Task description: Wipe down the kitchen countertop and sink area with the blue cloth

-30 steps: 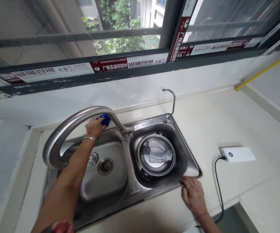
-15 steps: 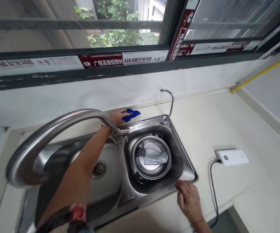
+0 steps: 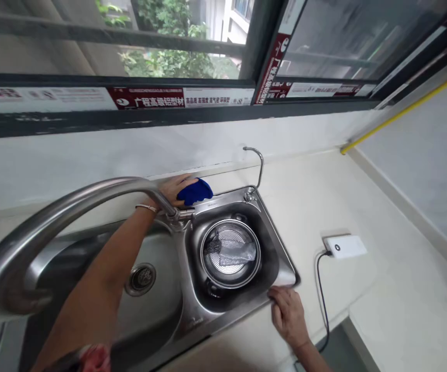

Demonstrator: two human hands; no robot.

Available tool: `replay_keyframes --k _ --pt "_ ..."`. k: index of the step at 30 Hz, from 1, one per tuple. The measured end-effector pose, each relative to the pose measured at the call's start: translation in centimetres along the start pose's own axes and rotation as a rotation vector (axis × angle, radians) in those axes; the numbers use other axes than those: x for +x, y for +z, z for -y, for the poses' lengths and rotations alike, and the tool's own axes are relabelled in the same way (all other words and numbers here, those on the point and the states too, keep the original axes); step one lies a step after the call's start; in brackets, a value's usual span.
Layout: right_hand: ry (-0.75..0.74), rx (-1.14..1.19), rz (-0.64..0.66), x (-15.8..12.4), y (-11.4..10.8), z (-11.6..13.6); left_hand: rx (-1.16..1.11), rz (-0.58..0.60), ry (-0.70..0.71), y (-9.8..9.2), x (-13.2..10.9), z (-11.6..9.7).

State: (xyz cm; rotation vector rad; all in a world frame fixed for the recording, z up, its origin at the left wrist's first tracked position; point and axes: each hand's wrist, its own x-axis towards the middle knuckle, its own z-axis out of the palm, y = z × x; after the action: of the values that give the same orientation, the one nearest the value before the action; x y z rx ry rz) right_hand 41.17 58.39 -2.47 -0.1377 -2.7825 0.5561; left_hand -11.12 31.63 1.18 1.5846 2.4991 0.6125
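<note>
My left hand [image 3: 174, 187] reaches past the big curved steel tap [image 3: 53, 222] and presses a blue cloth [image 3: 194, 191] onto the back rim of the double steel sink [image 3: 281, 261], its fingers closed over the cloth. My right hand [image 3: 287, 310] rests flat on the counter at the sink's front right corner, fingers spread, holding nothing. A round steel strainer basket [image 3: 230, 253] with a silvery scrubbing cloth in it sits in the right basin. The left basin shows its drain [image 3: 140, 278].
A small thin tap [image 3: 255, 165] stands at the sink's back right corner. A white power bank [image 3: 345, 247] with a dark cable [image 3: 321, 289] lies on the pale counter to the right. A window frame with stickers runs above the backsplash. A yellow pipe [image 3: 401, 111] crosses the right wall.
My left hand has carried the blue cloth rightward along the back rim, from behind the tap to beside the right basin. The view has shifted right. My right hand has stayed at the sink corner.
</note>
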Motion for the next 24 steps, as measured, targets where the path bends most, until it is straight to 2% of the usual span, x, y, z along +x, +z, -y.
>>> replay_keyframes --k 3,6,8,10,13,15,17,21,24 --pt "-0.028 -0.010 -0.011 -0.1 0.2 -0.2 0.049 -0.049 -0.115 0.7 -1.2 0.4" --pt "-0.040 -0.010 -0.021 -0.2 0.2 -0.3 0.042 -0.249 -0.308 1.6 -0.8 -0.1" --pt "-0.044 -0.005 -0.024 -0.1 0.2 -0.3 0.015 -0.333 -0.344 1.9 -0.1 -0.7" --pt "-0.040 -0.002 -0.027 -0.1 0.2 -0.3 -0.019 -0.293 -0.282 1.6 0.2 -1.0" --pt "-0.031 0.005 -0.033 0.0 0.1 -0.3 -0.071 -0.165 -0.155 0.8 -0.7 -0.8" --pt "-0.027 0.015 -0.040 0.1 0.1 -0.2 -0.053 -0.147 -0.154 0.4 -1.7 -0.5" --pt "-0.020 0.020 -0.048 0.3 0.1 -0.1 0.009 -0.183 -0.245 0.3 -2.2 -0.5" --pt "-0.006 0.031 -0.044 0.6 0.0 0.2 0.072 -0.357 -0.525 1.0 -1.4 -1.0" --pt "-0.006 0.038 -0.051 0.8 -0.1 0.3 -0.001 -0.380 -0.509 1.4 -1.2 -1.2"
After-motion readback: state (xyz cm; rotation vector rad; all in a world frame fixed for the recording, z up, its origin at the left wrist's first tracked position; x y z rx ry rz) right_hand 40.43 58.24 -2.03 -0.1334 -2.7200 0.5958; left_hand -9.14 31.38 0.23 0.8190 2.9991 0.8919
